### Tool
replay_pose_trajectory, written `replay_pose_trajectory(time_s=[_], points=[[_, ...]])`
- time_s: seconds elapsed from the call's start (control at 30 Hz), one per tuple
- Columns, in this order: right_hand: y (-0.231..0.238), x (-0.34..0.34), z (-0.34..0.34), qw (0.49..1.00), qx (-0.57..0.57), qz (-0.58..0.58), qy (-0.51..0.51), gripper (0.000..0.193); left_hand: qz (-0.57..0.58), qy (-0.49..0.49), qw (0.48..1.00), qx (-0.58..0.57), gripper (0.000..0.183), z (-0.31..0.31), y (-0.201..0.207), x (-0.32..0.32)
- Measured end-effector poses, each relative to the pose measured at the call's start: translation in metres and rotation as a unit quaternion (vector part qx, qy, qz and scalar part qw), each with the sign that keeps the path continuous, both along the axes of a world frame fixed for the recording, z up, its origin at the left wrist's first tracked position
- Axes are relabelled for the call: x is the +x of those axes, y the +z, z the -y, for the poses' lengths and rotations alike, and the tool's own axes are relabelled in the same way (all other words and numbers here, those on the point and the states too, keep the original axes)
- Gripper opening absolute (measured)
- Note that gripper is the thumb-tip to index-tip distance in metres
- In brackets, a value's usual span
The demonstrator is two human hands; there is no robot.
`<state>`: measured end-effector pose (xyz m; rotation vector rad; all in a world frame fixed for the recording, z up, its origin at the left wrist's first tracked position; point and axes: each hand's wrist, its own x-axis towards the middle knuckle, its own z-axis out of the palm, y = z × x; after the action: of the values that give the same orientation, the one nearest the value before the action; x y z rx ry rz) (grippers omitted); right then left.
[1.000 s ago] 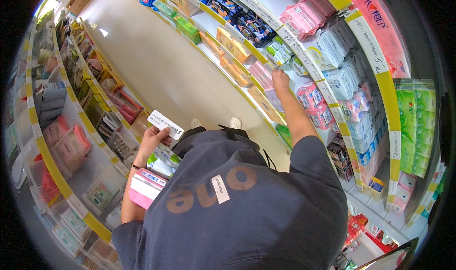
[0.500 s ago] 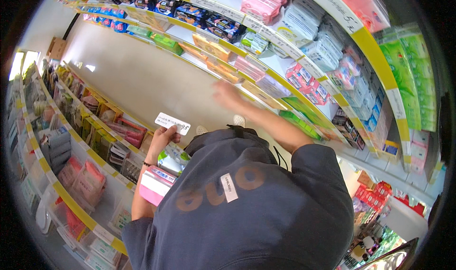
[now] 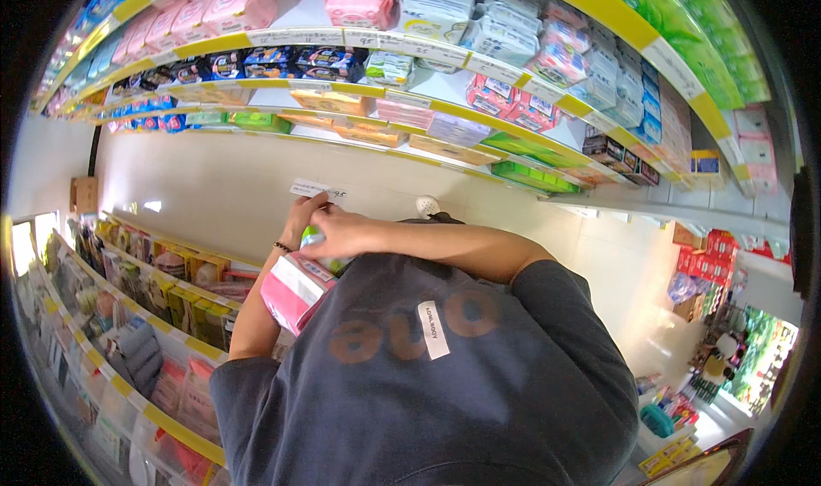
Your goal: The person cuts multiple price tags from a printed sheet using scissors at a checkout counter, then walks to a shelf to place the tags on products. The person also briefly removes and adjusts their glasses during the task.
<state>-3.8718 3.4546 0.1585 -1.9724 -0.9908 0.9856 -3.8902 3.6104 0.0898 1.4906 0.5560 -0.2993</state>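
- We see the stocked shelves (image 3: 299, 8), with labels mostly too small for reading.
- The pink-and-white pack (image 3: 298, 289) sits between left forearm (image 3: 255, 323) and dark shirt (image 3: 402, 417).
- The right hand (image 3: 342, 233) partly hides the green pack (image 3: 311, 236); its grasp we cannot tell.
- The left hand (image 3: 299, 216) pinches the handwritten white card (image 3: 310, 187), lengthwise left to right.

- dark navy shirt (image 3: 432, 409) with short, loose sleeves (image 3: 575, 311)
- large faded brown lettering (image 3: 346, 342)
- narrow white patch (image 3: 434, 330), printed dark
- thin dark bracelet (image 3: 281, 247)
- white, dotted shoe (image 3: 427, 204)
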Motion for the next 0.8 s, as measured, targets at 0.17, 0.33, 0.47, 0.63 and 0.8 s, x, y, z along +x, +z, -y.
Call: replay_pose_trajectory(time_s=[0.17,0.33,0.47,0.63,0.8], points=[[-0.004,0.027,0.028,0.984,0.024,-0.152,-0.085,0.075,0.091,-0.032,0.995,0.013,0.020,0.006,-0.002,0.026],[-0.013,0.060,0.112,0.881,0.183,-0.335,-0.279,0.065,0.176,0.121,0.973,-0.090,0.018,0.062,0.061,0.059],[0.006,0.065,0.169,0.844,0.262,-0.291,-0.366,0.062,0.173,0.088,0.970,-0.146,0.016,0.081,0.076,0.056],[-0.005,0.074,0.195,0.824,0.270,-0.253,-0.428,0.060,0.133,0.067,0.969,-0.195,0.016,0.096,0.093,0.058],[0.004,0.100,0.199,0.768,0.234,-0.386,-0.454,0.052,0.142,0.068,0.975,-0.159,0.016,0.093,0.104,0.045]])
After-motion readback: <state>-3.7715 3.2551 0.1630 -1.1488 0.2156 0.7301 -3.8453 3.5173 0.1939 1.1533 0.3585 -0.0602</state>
